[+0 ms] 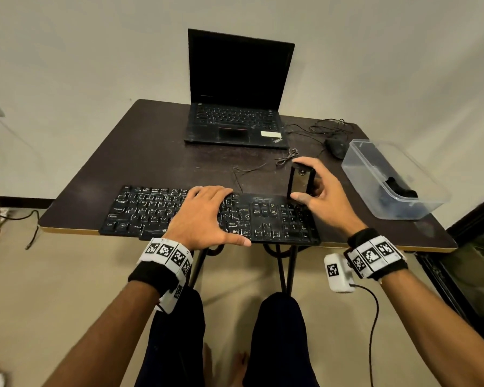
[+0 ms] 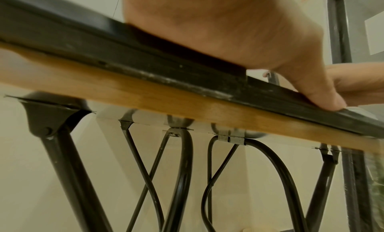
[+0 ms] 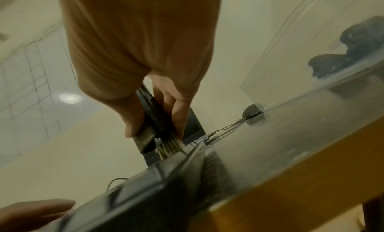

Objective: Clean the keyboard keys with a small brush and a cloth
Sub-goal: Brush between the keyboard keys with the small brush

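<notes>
Right hand (image 1: 323, 191) fingers (image 3: 178, 114) and thumb curl round a small brush (image 1: 301, 181), held upright with bristles (image 3: 169, 146) down at the far right edge of the keyboard (image 1: 266, 219), above the numpad. Left hand (image 1: 204, 216) lies flat on the keyboard's middle, fingers straight and spread, thumb (image 2: 324, 96) on its near edge, gripping nothing. Keyboard sits at the worktop's (image 1: 140, 152) near edge; dark cloth (image 1: 401, 188) lies in a clear plastic box (image 1: 375, 191) to the right, laptop (image 1: 235, 107) and mouse (image 1: 337, 146) behind.
</notes>
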A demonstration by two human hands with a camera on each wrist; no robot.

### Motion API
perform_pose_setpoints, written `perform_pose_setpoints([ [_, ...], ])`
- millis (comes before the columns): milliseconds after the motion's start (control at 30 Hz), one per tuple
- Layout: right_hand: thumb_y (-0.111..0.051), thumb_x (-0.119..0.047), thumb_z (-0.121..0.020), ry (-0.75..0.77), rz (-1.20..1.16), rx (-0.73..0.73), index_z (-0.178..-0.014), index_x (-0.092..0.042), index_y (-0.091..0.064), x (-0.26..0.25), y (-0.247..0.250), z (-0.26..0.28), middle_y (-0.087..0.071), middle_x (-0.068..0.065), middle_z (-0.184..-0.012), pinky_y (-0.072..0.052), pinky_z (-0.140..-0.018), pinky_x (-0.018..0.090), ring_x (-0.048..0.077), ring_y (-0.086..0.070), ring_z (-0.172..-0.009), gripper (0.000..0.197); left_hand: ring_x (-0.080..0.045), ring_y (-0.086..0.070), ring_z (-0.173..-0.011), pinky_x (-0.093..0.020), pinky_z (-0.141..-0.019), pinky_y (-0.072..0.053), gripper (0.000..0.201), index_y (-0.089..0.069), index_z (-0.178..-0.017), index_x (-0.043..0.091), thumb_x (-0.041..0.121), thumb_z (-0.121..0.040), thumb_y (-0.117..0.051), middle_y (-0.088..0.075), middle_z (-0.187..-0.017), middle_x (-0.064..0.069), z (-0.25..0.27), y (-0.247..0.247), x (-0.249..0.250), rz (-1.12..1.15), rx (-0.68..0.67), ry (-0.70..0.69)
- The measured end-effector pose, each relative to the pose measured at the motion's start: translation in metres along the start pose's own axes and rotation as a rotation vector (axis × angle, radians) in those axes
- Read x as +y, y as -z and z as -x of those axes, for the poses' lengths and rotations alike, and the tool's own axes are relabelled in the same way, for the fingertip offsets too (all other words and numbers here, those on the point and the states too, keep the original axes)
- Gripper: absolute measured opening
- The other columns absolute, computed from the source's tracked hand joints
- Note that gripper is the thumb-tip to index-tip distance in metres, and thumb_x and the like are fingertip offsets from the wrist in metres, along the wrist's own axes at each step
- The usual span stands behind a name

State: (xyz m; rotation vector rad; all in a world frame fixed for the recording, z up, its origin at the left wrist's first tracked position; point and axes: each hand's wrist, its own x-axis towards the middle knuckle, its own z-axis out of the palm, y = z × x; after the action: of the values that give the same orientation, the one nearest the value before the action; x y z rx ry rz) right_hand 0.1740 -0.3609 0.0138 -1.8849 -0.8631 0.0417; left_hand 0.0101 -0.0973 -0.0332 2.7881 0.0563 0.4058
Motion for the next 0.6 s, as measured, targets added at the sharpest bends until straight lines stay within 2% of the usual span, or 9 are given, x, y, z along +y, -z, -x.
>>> perform_pose_setpoints([
  [100, -0.079, 0.008, -0.086, -0.035, -0.027, 0.117, -0.142, -0.033, -0.056, 0.004, 0.006, -0.001, -0.065, -0.020, -0.127, -0.060, -0.093, 0.027, 0.004, -0.068, -0.113, 0.073, -0.015, -0.039, -0.144, -0.039, -0.128, -0.016, 0.134, -0.042, -0.155, 0.021, 0.106, -0.053, -0.056, -0.048, -0.155, 0.004, 0.000, 0.000, 0.001, -0.015, -0.010, -0.008],
  [200, -0.079, 0.009, -0.085, 0.009, -0.020, 0.071, -0.143, -0.028, -0.056, 0.001, 0.003, 0.002, -0.062, -0.029, -0.129, -0.057, -0.093, 0.023, 0.002, -0.066, -0.116, 0.073, -0.014, -0.039, -0.145, -0.037, -0.128, -0.014, 0.134, -0.042, -0.155, 0.021, 0.106, -0.053, -0.056, -0.048, -0.155, 0.004, 0.000, 0.000, 0.001, -0.009, -0.005, -0.002],
  [267, -0.079, 0.009, -0.084, 0.012, -0.004, 0.065, -0.142, -0.029, -0.056, 0.004, 0.002, 0.002, -0.062, -0.025, -0.132, -0.058, -0.096, 0.027, 0.006, -0.066, -0.119, 0.073, -0.014, -0.039, -0.144, -0.037, -0.127, -0.014, 0.134, -0.042, -0.155, 0.021, 0.106, -0.053, -0.056, -0.048, -0.155, 0.004, 0.000, 0.001, 0.000, -0.008, -0.001, -0.003],
  [333, -0.079, 0.008, -0.084, -0.038, -0.029, 0.155, -0.140, -0.034, -0.056, 0.009, 0.007, -0.001, -0.066, -0.017, -0.127, -0.061, -0.098, 0.037, 0.010, -0.068, -0.115, 0.073, -0.015, -0.039, -0.144, -0.037, -0.127, -0.014, 0.134, -0.043, -0.155, 0.020, 0.106, -0.053, -0.056, -0.048, -0.155, 0.003, 0.000, 0.001, 0.001, -0.012, -0.006, -0.008],
  [400, -0.079, 0.007, -0.084, -0.050, -0.053, 0.189, -0.140, -0.034, -0.056, 0.011, 0.010, 0.001, -0.067, -0.013, -0.125, -0.060, -0.099, 0.041, 0.012, -0.069, -0.113, 0.073, -0.015, -0.040, -0.144, -0.038, -0.127, -0.015, 0.134, -0.043, -0.154, 0.021, 0.107, -0.052, -0.055, -0.048, -0.155, 0.003, 0.000, 0.000, 0.001, -0.014, -0.007, -0.008],
  [500, -0.079, 0.010, -0.084, 0.003, -0.043, 0.104, -0.142, -0.027, -0.056, 0.009, 0.008, 0.008, -0.063, -0.023, -0.131, -0.058, -0.100, 0.033, 0.007, -0.066, -0.119, 0.072, -0.015, -0.040, -0.144, -0.038, -0.128, -0.016, 0.134, -0.042, -0.154, 0.022, 0.107, -0.052, -0.055, -0.048, -0.155, 0.004, -0.001, -0.001, -0.001, -0.010, -0.002, 0.000],
  [533, -0.079, 0.010, -0.085, 0.001, -0.044, 0.117, -0.142, -0.027, -0.056, 0.010, 0.009, 0.008, -0.063, -0.022, -0.132, -0.058, -0.100, 0.031, 0.006, -0.066, -0.119, 0.072, -0.015, -0.040, -0.144, -0.038, -0.128, -0.016, 0.134, -0.043, -0.154, 0.022, 0.107, -0.052, -0.055, -0.048, -0.155, 0.004, -0.001, 0.000, -0.002, -0.010, -0.001, -0.001],
  [600, -0.078, 0.009, -0.085, -0.030, -0.072, 0.188, -0.142, -0.029, -0.056, 0.014, 0.012, 0.007, -0.065, -0.012, -0.133, -0.058, -0.101, 0.031, 0.007, -0.067, -0.118, 0.072, -0.015, -0.041, -0.144, -0.039, -0.128, -0.017, 0.134, -0.044, -0.154, 0.022, 0.107, -0.052, -0.055, -0.049, -0.154, 0.004, 0.000, -0.001, -0.001, -0.011, 0.000, -0.006],
])
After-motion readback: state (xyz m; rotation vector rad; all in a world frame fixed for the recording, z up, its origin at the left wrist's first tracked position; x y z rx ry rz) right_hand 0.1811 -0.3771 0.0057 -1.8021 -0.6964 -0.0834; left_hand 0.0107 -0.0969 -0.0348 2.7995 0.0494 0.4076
